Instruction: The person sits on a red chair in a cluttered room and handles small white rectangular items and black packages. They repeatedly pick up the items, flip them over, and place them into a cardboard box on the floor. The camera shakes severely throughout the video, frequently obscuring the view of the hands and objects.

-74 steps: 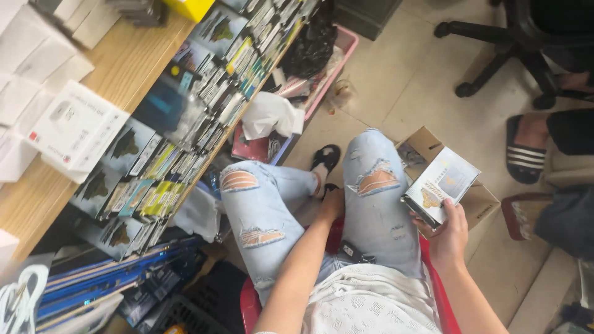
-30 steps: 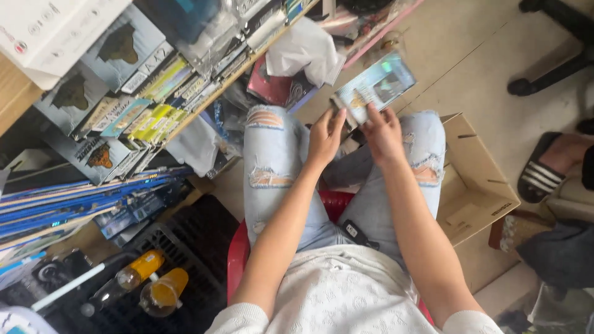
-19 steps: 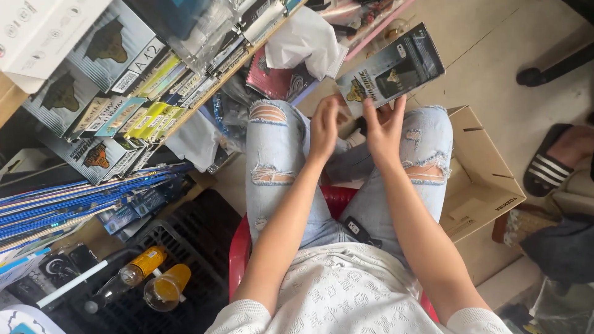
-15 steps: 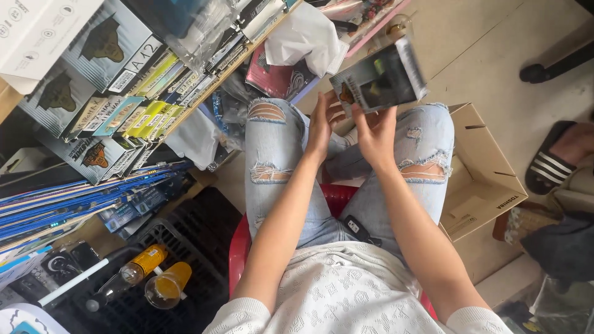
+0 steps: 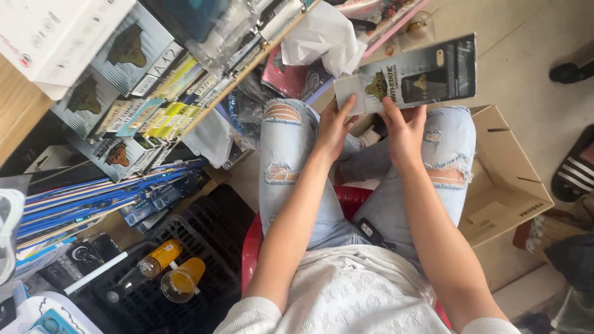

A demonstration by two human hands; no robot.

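Note:
I sit on a red plastic stool [image 5: 250, 244] in torn light-blue jeans. Both hands hold a flat black and grey retail package [image 5: 427, 74] above my knees, its printed face turned toward me. My left hand [image 5: 334, 127] grips its lower left corner, thumb on the pale end. My right hand [image 5: 405, 130] holds the lower edge near the middle, fingers behind the pack. A black key fob [image 5: 369, 231] rests on my lap.
A wooden shelf edge [image 5: 18, 117] on the left carries rows of similar flat packs [image 5: 142, 93]. An open cardboard box [image 5: 507, 185] stands at my right. A black crate [image 5: 185, 272] with orange bottles sits lower left. Another person's sandalled foot [image 5: 575, 173] is at the right edge.
The package was in my right hand beside my right knee. Both hands have since brought it up in front of me and turned it; the view has swung left toward the shelf.

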